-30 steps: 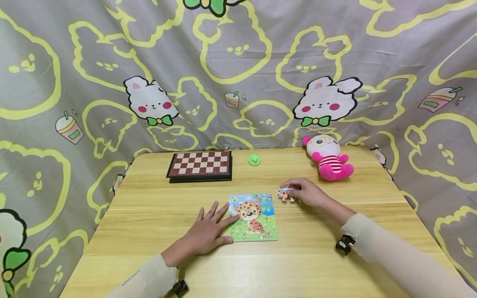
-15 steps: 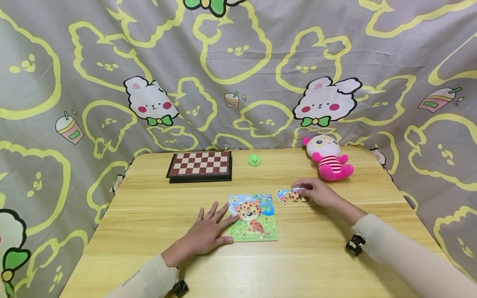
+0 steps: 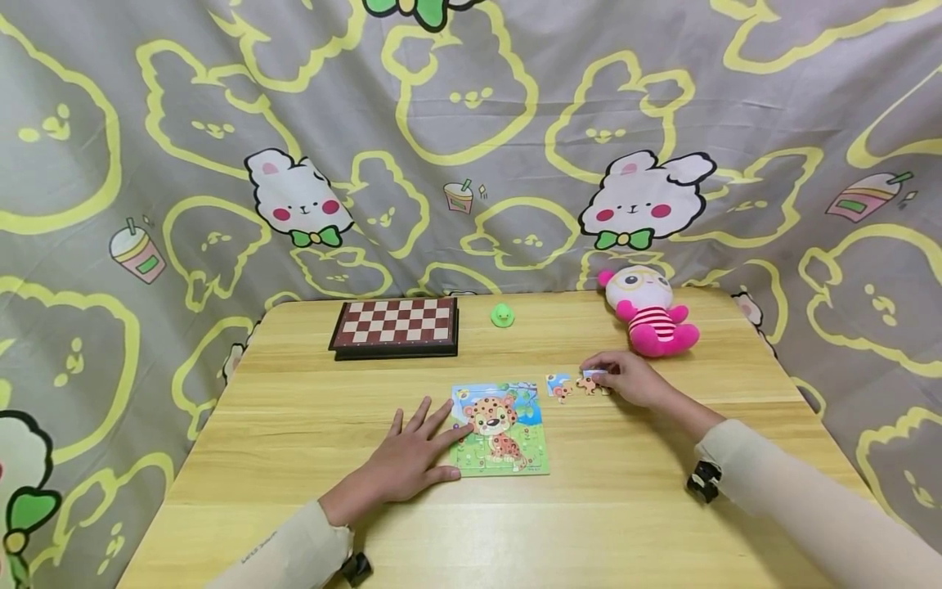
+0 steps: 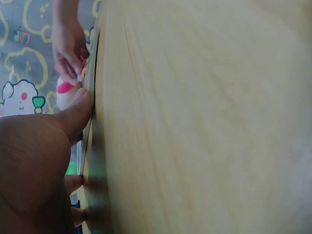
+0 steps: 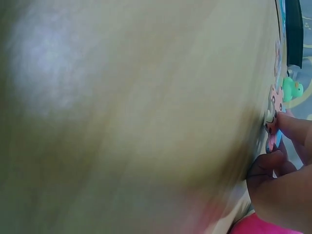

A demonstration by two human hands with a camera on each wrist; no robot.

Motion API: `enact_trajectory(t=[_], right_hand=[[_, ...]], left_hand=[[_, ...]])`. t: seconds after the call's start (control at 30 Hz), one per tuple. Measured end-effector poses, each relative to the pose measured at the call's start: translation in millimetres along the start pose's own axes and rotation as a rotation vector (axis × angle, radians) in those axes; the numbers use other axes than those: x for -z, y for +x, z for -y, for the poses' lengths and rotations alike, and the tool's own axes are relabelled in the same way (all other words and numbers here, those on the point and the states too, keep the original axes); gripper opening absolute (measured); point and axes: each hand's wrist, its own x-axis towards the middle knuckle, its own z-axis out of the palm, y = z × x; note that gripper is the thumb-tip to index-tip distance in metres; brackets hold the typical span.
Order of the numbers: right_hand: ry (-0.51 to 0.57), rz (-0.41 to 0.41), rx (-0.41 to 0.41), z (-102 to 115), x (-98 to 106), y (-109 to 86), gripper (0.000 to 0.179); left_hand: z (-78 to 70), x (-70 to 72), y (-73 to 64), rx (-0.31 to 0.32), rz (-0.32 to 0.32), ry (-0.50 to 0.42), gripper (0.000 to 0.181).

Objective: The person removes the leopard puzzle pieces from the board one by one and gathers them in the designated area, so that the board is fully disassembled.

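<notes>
A puzzle piece (image 3: pixel 591 383), orange with dark spots and some blue, is pinched between the right hand's (image 3: pixel 631 383) thumb and fingers. Another piece (image 3: pixel 558 386) lies just beside it on the wooden table (image 3: pixel 589 515). Near them, to the left, is a square puzzle (image 3: pixel 508 442) picturing a spotted cub on grass under blue sky; print in its lower right corner is too small to read. The left hand (image 3: pixel 414 458) grasps nothing, fingers spread, touching the puzzle's left edge. Dark lettering on the left sleeve (image 3: pixel 287 552) is illegible. Behind are a checkered board (image 3: pixel 395 323), green toy duck (image 3: pixel 503 316) and pink plush toy (image 3: pixel 653 319).
</notes>
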Motion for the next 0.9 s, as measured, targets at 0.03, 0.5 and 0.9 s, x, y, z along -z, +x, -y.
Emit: enact_trajectory(t=[0.03, 0.5, 0.9], right_hand=[[-0.007, -0.008, 0.001, -0.2, -0.7, 0.0, 0.020], [-0.073, -0.042, 0.004, -2.3, -7.2, -0.2, 0.019], [-0.080, -0.060, -0.002, -3.2, -10.4, -0.7, 0.018]], left_hand=[[0.0, 0.2, 0.1, -0.002, -0.001, -0.002, 0.067], [0.8, -0.2, -0.1, -0.023, -0.022, -0.013, 0.067], [0.7, -0.1, 1.1, -0.003, -0.003, 0.002, 0.067]])
